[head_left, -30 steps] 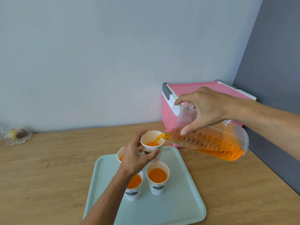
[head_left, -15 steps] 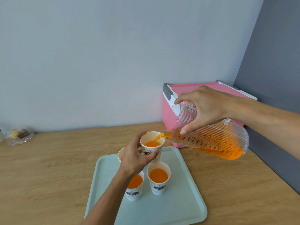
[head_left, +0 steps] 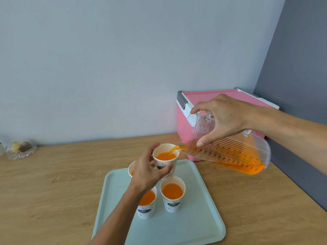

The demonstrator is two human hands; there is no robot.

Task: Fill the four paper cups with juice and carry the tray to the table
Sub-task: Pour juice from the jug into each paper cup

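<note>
Juice streamed from the tilted jug into the fourth cup, raised over the tray near the spout, likely to limit splashing. Left hand fingers wrapped the cup; right hand fingers clamped the jug's top. Three filled cups stood below.

jug tilted, pouring | raised cup filling | three cups on tray

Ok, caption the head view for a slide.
Right hand tilts the clear pitcher, pouring orange juice into the paper cup the left hand grips.
</note>
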